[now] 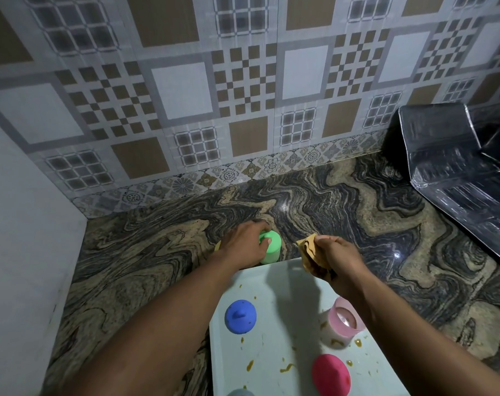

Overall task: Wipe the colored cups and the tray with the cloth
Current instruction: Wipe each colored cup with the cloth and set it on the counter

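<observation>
Hands: left (244,242) grips the green cup (270,247); right (333,260) clutches the bunched cloth (310,250).

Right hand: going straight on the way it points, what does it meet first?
Probably the green cup, gripped by the left hand on the counter. The right hand points toward it, cloth leading; depth is unclear, so it might pass over.
</observation>
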The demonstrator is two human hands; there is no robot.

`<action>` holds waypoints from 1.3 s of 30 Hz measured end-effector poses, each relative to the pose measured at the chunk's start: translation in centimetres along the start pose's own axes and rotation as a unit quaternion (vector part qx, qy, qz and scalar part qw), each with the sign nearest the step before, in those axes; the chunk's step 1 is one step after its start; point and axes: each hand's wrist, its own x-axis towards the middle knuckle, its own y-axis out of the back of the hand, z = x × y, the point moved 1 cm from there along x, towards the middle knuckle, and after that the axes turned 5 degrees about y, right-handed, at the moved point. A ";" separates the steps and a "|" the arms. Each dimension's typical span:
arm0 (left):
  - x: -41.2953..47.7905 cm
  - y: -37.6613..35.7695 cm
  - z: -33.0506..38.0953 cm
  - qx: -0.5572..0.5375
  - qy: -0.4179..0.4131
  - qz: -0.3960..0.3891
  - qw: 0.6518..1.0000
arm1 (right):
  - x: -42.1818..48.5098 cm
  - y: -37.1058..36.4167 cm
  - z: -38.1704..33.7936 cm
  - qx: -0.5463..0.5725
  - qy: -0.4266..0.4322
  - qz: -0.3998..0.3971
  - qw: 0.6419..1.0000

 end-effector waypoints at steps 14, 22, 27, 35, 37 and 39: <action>0.7 0.2 0.4 0.020 0.024 -0.038 0.999 | -0.9 -0.7 0.3 0.003 -0.004 -0.075 0.997; 0.6 0.6 0.4 0.030 0.046 -0.048 0.997 | -1.1 -1.2 0.4 -0.020 -0.015 -0.078 0.997; 0.2 0.7 0.4 0.004 0.061 -0.043 0.997 | -1.3 -1.6 0.4 -0.013 -0.027 -0.086 0.996; 0.1 0.6 0.7 0.013 0.061 -0.041 0.997 | -0.7 -1.5 0.5 0.008 -0.028 -0.066 0.997; 0.2 0.5 0.7 0.010 0.064 -0.040 0.997 | -0.7 -1.4 0.5 0.012 -0.032 -0.066 0.997; 0.3 0.5 0.7 0.010 0.063 -0.042 0.997 | -0.6 -1.3 0.5 0.018 -0.036 -0.059 0.997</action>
